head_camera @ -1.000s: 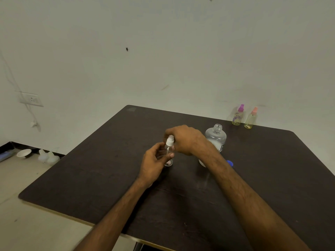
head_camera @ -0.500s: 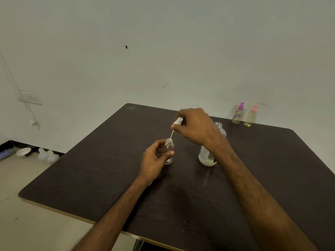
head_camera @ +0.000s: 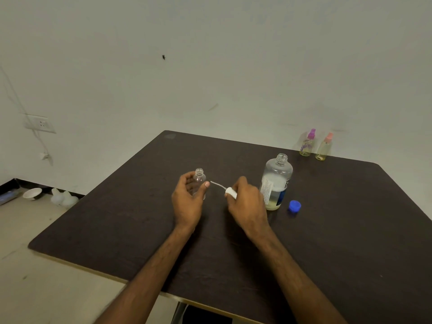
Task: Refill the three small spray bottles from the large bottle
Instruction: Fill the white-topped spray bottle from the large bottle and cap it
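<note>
The small clear plastic spray bottle was held upright on the dark brown table by the left hand. Fingers and thumb were curled round its sides, most likely so it would not tip while its neck was bare.

The white spray top was pinched in the curled fingers of the right hand, at about 3 o'clock from the small bottle. Its thin tube was pointed toward 10 o'clock, close to the left thumb. It was probably kept off to the side so the bottle's mouth was left free for pouring.

The large clear bottle with a little yellowish liquid was stood open just at 3 o'clock of the right hand, within easy reach. Its round blue cap was laid at 4 o'clock of it.

Two more small bottles, the purple-topped one and the pink-topped one, were stood at 1 o'clock by the far edge, well apart from the hands. How full they were could not be told.
</note>
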`<state>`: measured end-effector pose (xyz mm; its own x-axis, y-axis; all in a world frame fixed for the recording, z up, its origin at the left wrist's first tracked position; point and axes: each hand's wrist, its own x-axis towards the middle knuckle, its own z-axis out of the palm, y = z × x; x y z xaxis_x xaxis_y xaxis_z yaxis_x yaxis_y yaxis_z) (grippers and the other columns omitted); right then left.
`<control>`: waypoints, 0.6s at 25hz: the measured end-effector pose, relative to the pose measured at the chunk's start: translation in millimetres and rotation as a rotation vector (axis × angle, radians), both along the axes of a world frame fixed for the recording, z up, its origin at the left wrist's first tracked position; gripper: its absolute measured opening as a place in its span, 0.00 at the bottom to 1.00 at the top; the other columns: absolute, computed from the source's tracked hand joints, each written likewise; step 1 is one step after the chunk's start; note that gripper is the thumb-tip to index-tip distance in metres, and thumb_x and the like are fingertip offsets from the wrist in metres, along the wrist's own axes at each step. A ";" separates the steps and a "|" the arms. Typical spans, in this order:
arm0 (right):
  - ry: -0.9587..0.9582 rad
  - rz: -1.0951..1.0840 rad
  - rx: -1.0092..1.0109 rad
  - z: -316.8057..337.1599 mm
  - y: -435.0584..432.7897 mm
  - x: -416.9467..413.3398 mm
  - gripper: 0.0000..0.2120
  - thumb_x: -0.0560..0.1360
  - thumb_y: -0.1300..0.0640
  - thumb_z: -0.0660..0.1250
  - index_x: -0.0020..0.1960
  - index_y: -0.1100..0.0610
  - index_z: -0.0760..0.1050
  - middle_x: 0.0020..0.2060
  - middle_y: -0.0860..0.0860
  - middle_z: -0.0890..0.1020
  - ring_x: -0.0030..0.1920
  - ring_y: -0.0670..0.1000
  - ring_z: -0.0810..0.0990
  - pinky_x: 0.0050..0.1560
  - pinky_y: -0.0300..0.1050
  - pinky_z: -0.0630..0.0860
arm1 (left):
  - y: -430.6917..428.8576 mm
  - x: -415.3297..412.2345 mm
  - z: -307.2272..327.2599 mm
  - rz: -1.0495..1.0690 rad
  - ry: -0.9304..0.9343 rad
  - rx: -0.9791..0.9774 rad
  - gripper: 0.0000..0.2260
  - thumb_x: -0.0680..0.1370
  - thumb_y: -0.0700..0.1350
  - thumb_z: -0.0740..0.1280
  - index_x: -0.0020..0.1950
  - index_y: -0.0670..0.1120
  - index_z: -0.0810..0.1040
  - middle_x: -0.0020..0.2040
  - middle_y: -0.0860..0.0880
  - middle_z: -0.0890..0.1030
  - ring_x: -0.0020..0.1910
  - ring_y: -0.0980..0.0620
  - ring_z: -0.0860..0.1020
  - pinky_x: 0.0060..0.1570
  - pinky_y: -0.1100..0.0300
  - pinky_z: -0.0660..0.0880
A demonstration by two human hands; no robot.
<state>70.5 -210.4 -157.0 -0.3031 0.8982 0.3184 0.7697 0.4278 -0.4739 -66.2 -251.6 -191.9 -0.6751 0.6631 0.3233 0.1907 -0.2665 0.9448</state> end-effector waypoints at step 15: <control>0.051 0.039 0.087 -12.4 -16.0 11.5 0.19 0.77 0.49 0.68 0.63 0.54 0.67 0.58 0.51 0.74 0.56 0.51 0.75 0.52 0.43 0.73 | 3.4 -1.8 -8.6 -0.151 0.057 -0.074 0.19 0.72 0.41 0.77 0.60 0.52 0.77 0.53 0.55 0.84 0.53 0.58 0.83 0.57 0.56 0.80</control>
<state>82.0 -226.4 -169.4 -0.3187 0.8544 0.4104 0.7274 0.4981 -0.4721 -68.0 -248.2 -200.5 -0.5480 0.7789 0.3051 0.2075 -0.2267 0.9516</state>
